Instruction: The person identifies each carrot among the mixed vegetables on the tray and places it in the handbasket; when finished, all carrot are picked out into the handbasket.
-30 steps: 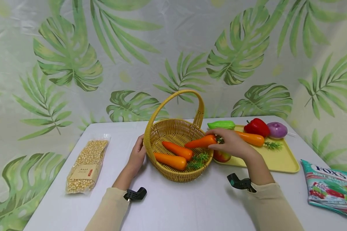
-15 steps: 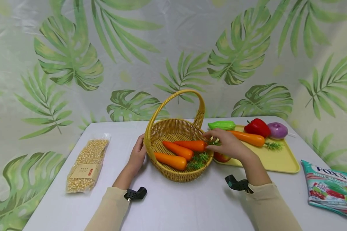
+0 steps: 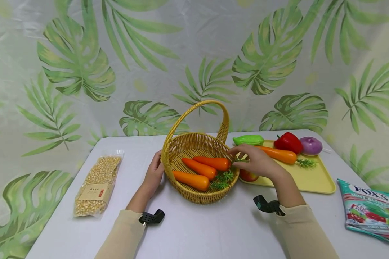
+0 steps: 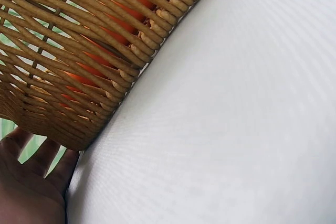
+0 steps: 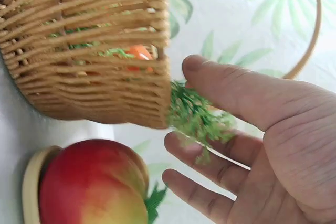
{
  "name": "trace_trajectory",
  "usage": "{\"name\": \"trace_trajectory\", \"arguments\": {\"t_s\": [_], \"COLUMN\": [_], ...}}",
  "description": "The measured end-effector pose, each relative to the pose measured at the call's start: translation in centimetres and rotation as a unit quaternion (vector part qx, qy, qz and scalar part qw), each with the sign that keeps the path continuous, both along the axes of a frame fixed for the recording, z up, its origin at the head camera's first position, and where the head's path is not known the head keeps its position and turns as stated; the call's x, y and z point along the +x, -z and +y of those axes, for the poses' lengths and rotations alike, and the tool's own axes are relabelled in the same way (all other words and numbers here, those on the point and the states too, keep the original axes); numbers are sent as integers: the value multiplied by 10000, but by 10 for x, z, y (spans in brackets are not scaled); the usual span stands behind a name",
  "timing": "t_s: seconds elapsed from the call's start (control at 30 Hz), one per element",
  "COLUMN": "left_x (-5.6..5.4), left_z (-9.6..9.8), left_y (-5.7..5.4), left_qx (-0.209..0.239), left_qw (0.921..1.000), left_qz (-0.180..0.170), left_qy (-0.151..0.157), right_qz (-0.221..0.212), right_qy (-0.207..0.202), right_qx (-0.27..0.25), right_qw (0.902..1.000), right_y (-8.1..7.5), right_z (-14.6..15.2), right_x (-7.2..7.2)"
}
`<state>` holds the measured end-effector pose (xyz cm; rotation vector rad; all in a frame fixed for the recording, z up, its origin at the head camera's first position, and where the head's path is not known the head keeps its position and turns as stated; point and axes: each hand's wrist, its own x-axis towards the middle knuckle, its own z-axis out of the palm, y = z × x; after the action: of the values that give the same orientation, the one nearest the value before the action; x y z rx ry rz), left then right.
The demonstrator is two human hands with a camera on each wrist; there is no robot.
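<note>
A wicker basket [image 3: 194,197] with a tall handle stands in the middle of the table, holding three orange carrots. My left hand [image 3: 153,172] rests against the basket's left side; in the left wrist view its fingers [image 4: 43,156] reach the woven wall from outside. My right hand [image 3: 256,160] is at the right rim, thumb and fingers spread apart. Between them, in the right wrist view, the green leafy top [image 5: 197,114] of the rearmost carrot [image 3: 213,163] hangs over the rim, not gripped. The other carrots, the middle one [image 3: 199,169] and the front one [image 3: 191,180], lie inside.
Right of the basket, a yellow tray [image 3: 314,176] bears another carrot [image 3: 280,155], a red bell pepper [image 3: 288,142], a purple onion [image 3: 311,146] and a red-yellow fruit [image 3: 248,175]. A green vegetable [image 3: 248,140] lies behind. Corn kernels [image 3: 98,185] are at left, a candy bag [image 3: 371,210] at right.
The third carrot has gone from my right hand down into the basket, beside the middle one. My right hand has let go and its fingers have spread. The left hand has not moved.
</note>
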<state>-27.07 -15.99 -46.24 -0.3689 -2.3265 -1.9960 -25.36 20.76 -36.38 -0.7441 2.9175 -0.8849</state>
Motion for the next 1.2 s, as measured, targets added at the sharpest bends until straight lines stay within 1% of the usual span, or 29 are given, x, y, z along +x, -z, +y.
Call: {"name": "trace_trajectory", "arguments": {"t_s": [0.1, 0.23, 0.4, 0.53, 0.67, 0.77, 0.93, 1.2], "left_x": [1, 1, 0, 0, 1, 1, 1, 2], "left_z": [0, 1, 0, 0, -1, -1, -2, -1], "left_y": [0, -1, -1, 0, 0, 0, 0, -1], "left_qx": [9, -22, -38, -30, -46, -38, -11, -61], "left_qw": [10000, 10000, 9999, 9999, 9999, 9999, 9999, 9999], "left_qz": [18, 44, 106, 134, 124, 131, 126, 61], "left_qy": [-15, -71, -108, -100, -86, -57, -55, -100], "right_qz": [-91, -2, 200, 186, 159, 240, 399, 339], "right_qy": [32, 67, 294, 550, 861, 1052, 1290, 1599], "right_qx": [-194, -304, -194, -138, -90, -64, -89, -14], "right_qw": [9998, 9995, 9992, 9982, 9961, 9941, 9908, 9865], "right_y": [-2, -6, -9, -8, -4, 1, 9, 21], "right_z": [7, 19, 34, 46, 57, 66, 78, 95], "right_x": [0, 0, -2, -3, -7, -10, -16, -21]}}
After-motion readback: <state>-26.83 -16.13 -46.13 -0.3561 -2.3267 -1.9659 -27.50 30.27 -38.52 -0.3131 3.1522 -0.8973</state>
